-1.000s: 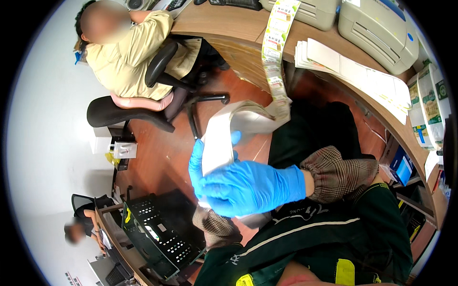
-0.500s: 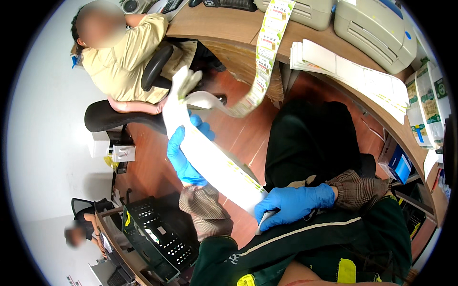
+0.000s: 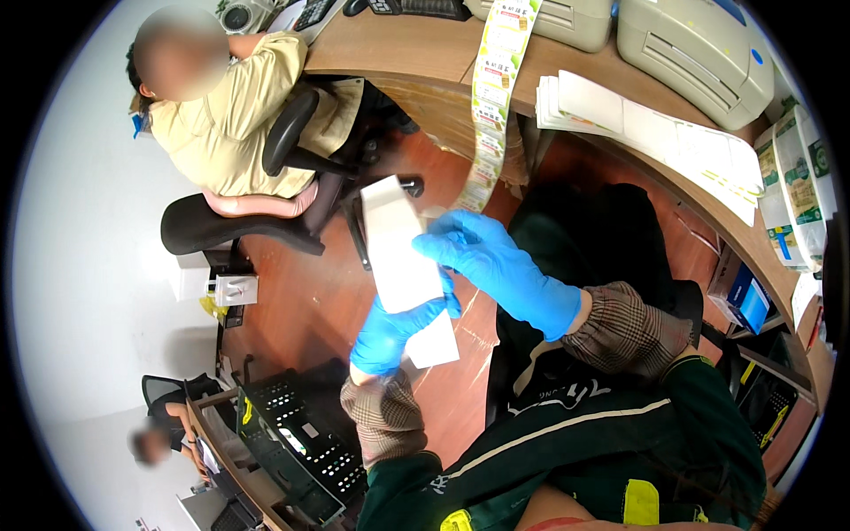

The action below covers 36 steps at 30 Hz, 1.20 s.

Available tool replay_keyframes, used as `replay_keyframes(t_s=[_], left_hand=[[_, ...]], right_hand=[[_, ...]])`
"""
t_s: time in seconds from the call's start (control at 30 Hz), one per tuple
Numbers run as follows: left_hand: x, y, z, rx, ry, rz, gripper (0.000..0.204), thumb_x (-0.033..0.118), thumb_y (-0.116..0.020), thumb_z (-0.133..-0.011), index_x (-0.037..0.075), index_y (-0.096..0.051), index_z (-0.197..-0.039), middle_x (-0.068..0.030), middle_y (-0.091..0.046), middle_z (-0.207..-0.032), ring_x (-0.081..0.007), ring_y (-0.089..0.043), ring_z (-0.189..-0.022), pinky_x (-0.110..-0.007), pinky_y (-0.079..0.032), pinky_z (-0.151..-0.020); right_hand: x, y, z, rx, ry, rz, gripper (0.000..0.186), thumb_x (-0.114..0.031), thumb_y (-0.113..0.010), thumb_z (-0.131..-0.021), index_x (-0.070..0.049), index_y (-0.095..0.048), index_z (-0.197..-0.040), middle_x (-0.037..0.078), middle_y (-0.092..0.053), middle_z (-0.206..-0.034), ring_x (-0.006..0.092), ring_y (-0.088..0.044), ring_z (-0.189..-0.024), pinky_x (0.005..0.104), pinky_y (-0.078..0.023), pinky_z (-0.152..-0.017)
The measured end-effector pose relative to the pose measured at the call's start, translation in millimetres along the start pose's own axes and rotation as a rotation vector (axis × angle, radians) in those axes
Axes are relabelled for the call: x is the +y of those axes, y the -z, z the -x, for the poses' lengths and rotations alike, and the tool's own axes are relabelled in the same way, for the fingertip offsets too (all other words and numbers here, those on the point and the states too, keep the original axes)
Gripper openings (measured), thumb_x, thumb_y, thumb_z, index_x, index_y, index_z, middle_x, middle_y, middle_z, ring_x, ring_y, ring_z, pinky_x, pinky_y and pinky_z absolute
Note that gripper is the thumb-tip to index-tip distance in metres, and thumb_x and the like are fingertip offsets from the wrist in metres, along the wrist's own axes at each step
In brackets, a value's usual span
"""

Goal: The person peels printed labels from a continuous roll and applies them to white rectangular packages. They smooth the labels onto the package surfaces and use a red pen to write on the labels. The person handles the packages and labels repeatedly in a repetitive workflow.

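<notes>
My left hand, in a blue glove, is wrapped round a folded stack of white label strip, blank side up. A short end of the strip sticks out below the hand. My right hand, also gloved in blue, closes its thumb and fingers at the stack's right edge, where the strip appears pinched; the fingers partly hide the contact. Behind this hand, a long printed label strip in green, white and red hangs from a beige label printer on the desk.
More folded label strips lie on the curved wooden desk, before a second beige printer. A clear plastic container stands at the right. At the left, a person in a pale yellow top sits on a black chair; another person sits farther off.
My right hand has moved up and left, from the strip's lower end to its upper part. The long stretched-out strip is now folded into a shorter stack, and my left hand is lower.
</notes>
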State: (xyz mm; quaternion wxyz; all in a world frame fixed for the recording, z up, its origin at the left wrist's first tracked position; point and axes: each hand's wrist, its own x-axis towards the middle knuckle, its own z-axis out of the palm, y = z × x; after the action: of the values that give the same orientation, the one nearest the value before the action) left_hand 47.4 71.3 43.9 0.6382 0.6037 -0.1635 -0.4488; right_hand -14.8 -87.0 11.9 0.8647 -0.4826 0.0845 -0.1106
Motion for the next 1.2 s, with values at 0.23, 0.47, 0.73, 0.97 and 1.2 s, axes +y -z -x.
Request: replay_keyframes(t_s=[0.23, 0.47, 0.73, 0.97, 1.2], left_hand=[[-17, -7, -7, -0.021, 0.089, 0.096, 0.043, 0.008, -0.068, -0.081, 0.001, -0.05, -0.12, -0.0089, -0.061, -0.099, -0.0203, -0.063, -0.086, -0.031, -0.052, -0.073], [-16, -18, -6, 0.083, 0.03, 0.263, 0.053, 0.011, -0.07, -0.078, -0.001, -0.049, -0.124, -0.0134, -0.062, -0.106, -0.0244, -0.063, -0.088, -0.035, -0.051, -0.079], [-27, -19, 0, 0.238, -0.016, 0.181, 0.056, 0.012, -0.069, -0.081, -0.001, -0.044, -0.13, -0.0145, -0.06, -0.116, -0.0235, -0.062, -0.097, -0.032, -0.049, -0.085], [-37, -10, 2, 0.201, 0.019, 0.049, 0.055, 0.013, -0.07, -0.081, 0.0, -0.047, -0.129, -0.0096, -0.059, -0.117, -0.0199, -0.055, -0.107, -0.032, -0.043, -0.093], [-43, -11, -2, 0.148, -0.002, 0.001, 0.066, 0.017, -0.068, -0.08, 0.002, -0.039, -0.137, -0.0082, -0.048, -0.131, -0.0209, -0.047, -0.119, -0.033, -0.037, -0.1]], right_hand=[[9, 13, 0, 0.163, -0.075, 0.034, 0.02, -0.014, -0.068, -0.082, 0.002, -0.062, -0.092, 0.006, -0.061, -0.079, 0.011, -0.056, -0.071, 0.0253, -0.047, -0.063], [9, 17, 7, 0.183, -0.057, -0.115, 0.015, -0.012, -0.065, -0.083, -0.002, -0.064, -0.093, 0.005, -0.063, -0.084, 0.0134, -0.058, -0.074, 0.0259, -0.047, -0.067], [4, 14, 8, 0.148, -0.151, -0.534, 0.024, -0.014, -0.061, -0.085, -0.003, -0.061, -0.106, 0.009, -0.065, -0.094, 0.018, -0.063, -0.089, 0.03, -0.051, -0.076], [-5, 13, -2, -0.061, -0.177, -0.487, 0.04, -0.016, -0.06, -0.086, 0.003, -0.054, -0.12, 0.013, -0.063, -0.104, 0.0226, -0.062, -0.096, 0.0332, -0.05, -0.084], [-17, 13, -3, -0.175, -0.148, -0.59, 0.038, -0.017, -0.057, -0.089, 0.005, -0.054, -0.119, 0.007, -0.061, -0.09, 0.0176, -0.06, -0.083, 0.0302, -0.05, -0.076]])
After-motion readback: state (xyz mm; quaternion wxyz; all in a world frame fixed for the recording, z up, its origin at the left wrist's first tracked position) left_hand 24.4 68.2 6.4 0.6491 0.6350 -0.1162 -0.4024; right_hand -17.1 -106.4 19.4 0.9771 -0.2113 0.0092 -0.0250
